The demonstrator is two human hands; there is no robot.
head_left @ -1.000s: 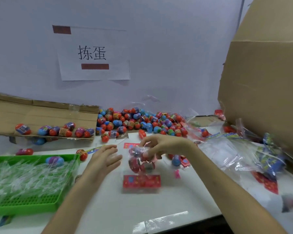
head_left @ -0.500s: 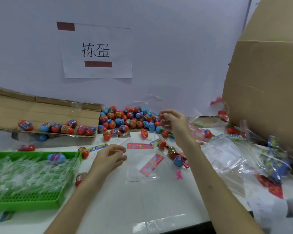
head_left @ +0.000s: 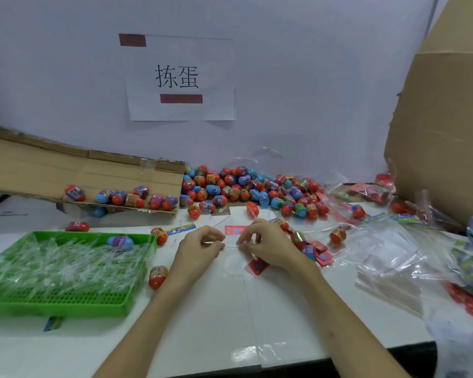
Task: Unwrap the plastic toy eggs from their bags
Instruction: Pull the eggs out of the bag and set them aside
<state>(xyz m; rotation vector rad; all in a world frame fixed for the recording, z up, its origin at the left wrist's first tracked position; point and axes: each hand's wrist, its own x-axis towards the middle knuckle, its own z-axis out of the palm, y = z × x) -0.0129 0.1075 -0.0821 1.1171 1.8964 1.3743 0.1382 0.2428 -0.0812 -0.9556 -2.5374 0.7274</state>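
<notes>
Toy eggs [head_left: 246, 189] lie heaped loose by the wall, beyond a clear bag [head_left: 232, 259] on the table [head_left: 202, 323] that looks empty. The left hand [head_left: 200, 245] and right hand [head_left: 268, 246] each pinch its upper edge, fingertips nearly meeting. A steady, even pull should probably part the film without tearing.

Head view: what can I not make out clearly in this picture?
All in the head view:
- clear bag pinched between left hand and right hand: transparent, edges faint.
- red card: partly under right hand.
- egg pile labels: too small.
- cardboard box: cut by right edge.
</notes>
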